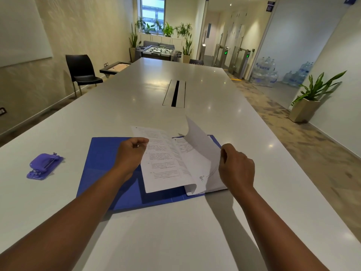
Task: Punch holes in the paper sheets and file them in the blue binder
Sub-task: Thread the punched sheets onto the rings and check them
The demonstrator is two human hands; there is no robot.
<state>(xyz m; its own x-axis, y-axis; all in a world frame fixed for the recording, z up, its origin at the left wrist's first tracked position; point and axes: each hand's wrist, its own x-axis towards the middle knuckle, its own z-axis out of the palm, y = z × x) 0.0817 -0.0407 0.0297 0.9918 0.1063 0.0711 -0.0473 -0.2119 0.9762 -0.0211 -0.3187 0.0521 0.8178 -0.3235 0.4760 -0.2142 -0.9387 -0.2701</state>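
The long white bench (175,222) carries the open blue binder (109,163) near its near end, the printed paper sheets (164,165) lying across the binder's right half. The left hand (130,153) pinches the left sheet's far edge; the right hand (237,169) pinches a curling page (199,145), lifted at the right. The purple hole punch (44,166) rests well apart at the left, so punching looks done and filing seems nearly finished.
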